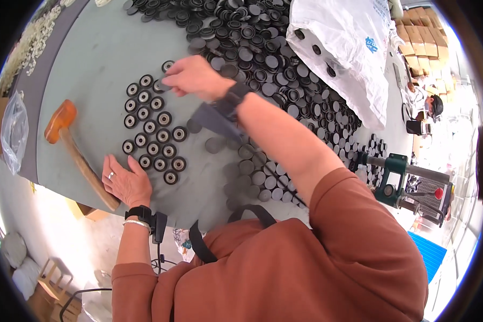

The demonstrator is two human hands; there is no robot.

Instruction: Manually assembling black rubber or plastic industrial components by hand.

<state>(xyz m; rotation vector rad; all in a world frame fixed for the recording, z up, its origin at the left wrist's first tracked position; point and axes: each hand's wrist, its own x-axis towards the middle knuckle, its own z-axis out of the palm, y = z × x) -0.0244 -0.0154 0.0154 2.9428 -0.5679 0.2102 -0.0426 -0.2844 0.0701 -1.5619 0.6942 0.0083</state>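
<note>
Reaching a curled right hand [195, 79] to a round grey disc [158, 86] beside clustered round black metal-centred rollers [149, 126], can't tell if gripping; resting an open left hand [127, 182] on the grey-green tabletop [96, 64] beside the rollers.

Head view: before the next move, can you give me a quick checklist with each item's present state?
1. Left hand clear of the black bearing wheels' tops: ok, it rests on the table beside them.
2. Right hand grip: cannot tell, its fingertips are blurred near the group's far end.
3. Black bearing wheels lying flat: ok, the clearly visible ones show their metal centres upward.
4. Mallet lying flat: ok, left of the wheels.
5. Space between wheels and heaped black caps clear: not ok, loose round caps lie there.
</note>
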